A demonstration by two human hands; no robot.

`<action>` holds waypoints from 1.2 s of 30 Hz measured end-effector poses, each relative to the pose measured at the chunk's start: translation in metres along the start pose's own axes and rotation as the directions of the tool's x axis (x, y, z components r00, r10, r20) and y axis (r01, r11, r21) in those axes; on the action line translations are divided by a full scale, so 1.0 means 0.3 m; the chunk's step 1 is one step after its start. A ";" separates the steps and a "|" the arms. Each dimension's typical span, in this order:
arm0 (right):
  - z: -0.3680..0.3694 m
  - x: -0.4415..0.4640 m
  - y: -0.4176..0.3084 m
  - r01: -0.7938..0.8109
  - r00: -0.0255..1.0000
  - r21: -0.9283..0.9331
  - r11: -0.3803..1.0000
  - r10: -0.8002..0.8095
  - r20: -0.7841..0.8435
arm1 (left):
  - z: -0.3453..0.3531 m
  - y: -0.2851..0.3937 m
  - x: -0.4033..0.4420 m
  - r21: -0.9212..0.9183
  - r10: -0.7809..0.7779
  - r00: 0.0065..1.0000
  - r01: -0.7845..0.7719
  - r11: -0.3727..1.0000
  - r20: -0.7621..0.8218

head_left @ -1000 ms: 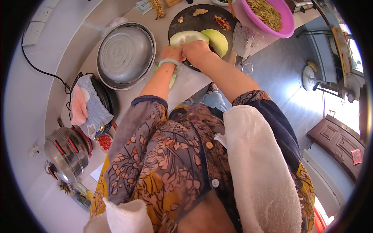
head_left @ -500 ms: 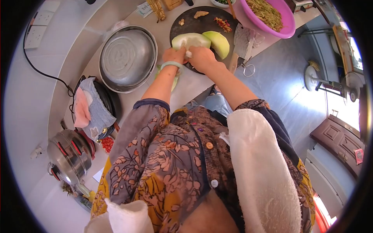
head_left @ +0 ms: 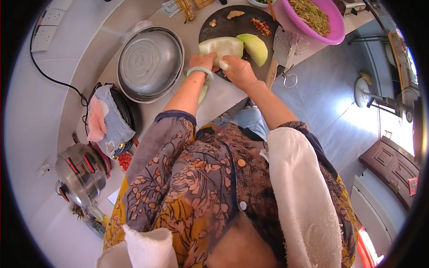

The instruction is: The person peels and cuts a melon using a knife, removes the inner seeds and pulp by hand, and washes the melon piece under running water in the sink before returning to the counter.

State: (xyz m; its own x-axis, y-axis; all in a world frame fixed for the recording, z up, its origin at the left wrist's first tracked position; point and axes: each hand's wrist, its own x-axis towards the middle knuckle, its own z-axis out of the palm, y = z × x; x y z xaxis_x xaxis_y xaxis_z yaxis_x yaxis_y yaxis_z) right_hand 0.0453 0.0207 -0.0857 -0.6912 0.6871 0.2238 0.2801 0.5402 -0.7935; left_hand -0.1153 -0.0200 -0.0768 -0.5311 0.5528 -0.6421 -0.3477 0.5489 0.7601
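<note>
Both hands are in on the pale melon wedge (head_left: 223,43), which sits at the near side of the round dark chopping board (head_left: 210,32)! The left hand (head_left: 203,60) is up against the wedge's near left end, fingers curled, though how firmly they grip I can't tell. The right hand (head_left: 240,72) is drawn in beside it, pinching a white scrap (head_left: 224,65) between thumb and fingers.

Danger spots? That flesh looks moist, so a loose left hand could let the wedge skid under a hard tug. And watch the cleaver (head_left: 282,48), lying along the board's right side, its handle pointing towards the counter edge: a swinging right forearm could knock it floorward. The green-skinned wedge (head_left: 254,50), tilted alongside, could slide if bumped.

Over to the containers: a pink bowl (head_left: 331,41) holds yellowish-green shreds (head_left: 309,17); a small white bowl (head_left: 261,5), cropped at the top, holds something green; and inside the metal pan (head_left: 173,88) sits a round metal lid or second pan (head_left: 145,61), hiding whatever lies beneath.
</note>
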 end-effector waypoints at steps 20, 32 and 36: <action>0.037 -0.153 -0.087 -0.180 0.979 0.286 0.941 0.199 -0.040 | 0.014 -0.007 0.037 -0.151 -0.032 0.999 0.035 0.988 0.018; 0.049 -0.144 -0.073 -0.635 0.715 0.713 0.296 0.575 0.398 | -0.037 0.005 0.010 -0.165 -0.049 0.978 0.084 0.983 0.203; 0.032 -0.145 -0.068 -0.644 0.676 0.757 0.113 0.548 0.493 | -0.058 -0.030 -0.039 -0.157 -0.094 0.972 0.129 0.979 0.216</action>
State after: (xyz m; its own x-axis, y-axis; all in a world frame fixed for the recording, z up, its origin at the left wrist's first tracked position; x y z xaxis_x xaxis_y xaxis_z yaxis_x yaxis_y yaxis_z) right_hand 0.0633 -0.0248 -0.0847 -0.6420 0.5208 -0.5627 -0.0272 -0.7490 -0.6621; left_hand -0.1194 -0.0422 -0.0744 -0.3170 0.6210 -0.7168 -0.5301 0.5107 0.6769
